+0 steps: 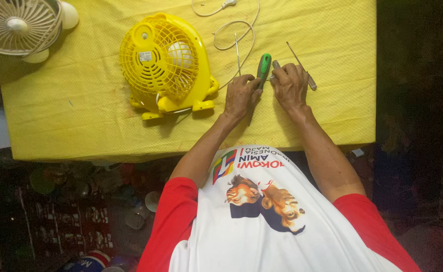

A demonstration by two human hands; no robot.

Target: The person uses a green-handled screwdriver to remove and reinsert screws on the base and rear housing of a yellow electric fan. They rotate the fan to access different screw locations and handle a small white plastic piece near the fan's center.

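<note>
left hand (240, 95) curled round a green-handled screwdriver (262, 72), right hand (290, 86) knuckles-up, fingers pinching a thin tool (302, 66)

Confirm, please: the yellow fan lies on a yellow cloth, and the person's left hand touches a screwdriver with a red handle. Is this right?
Not quite. The screwdriver handle is green, not red, as the head view shows. The rest holds: the yellow fan lies on the yellow cloth, and the left hand touches that screwdriver.
</note>
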